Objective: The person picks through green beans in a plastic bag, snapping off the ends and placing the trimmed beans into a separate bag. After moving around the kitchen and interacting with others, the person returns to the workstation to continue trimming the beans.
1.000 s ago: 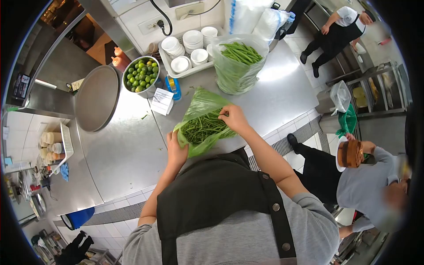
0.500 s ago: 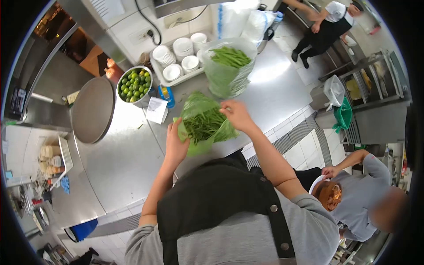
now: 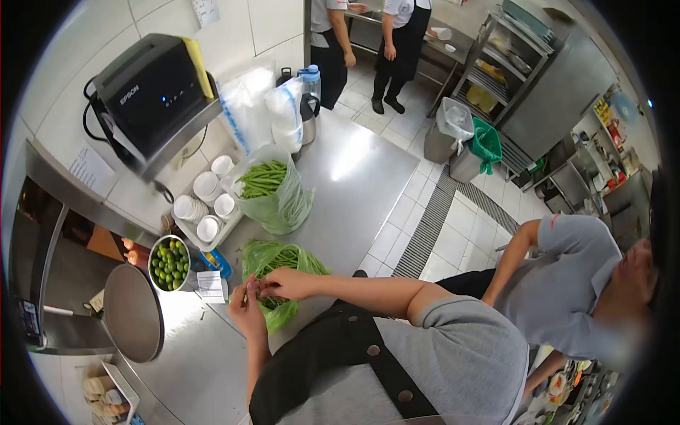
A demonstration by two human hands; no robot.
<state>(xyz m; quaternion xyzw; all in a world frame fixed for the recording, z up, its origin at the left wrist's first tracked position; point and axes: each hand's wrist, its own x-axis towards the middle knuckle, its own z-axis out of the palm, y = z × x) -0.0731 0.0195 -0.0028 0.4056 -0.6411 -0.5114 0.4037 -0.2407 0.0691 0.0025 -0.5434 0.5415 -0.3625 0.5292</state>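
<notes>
A light green plastic bag [image 3: 282,317] lies open on the steel counter in front of me, holding thin green beans [image 3: 287,259]. Over the bag's left edge my two hands meet fingertip to fingertip. My left hand [image 3: 246,312] is closed in a pinch, and my right hand [image 3: 283,283] pinches just beside it. Whatever sits between the fingers is too small to make out. Farther back, a clear plastic bag [image 3: 287,209] stands upright, filled with long green beans [image 3: 263,178].
A steel bowl of green limes [image 3: 168,263], a round brown tray [image 3: 133,313] and a white tray [image 3: 225,237] of small white cups are at left. A printer [image 3: 152,99] hangs above. One co-worker [image 3: 559,276] stands close at right; two more are farther back.
My view has swung to the right. My right hand has moved from the bag's right side across to meet my left hand at its left edge. The nearby co-worker's brown bowl is out of sight.
</notes>
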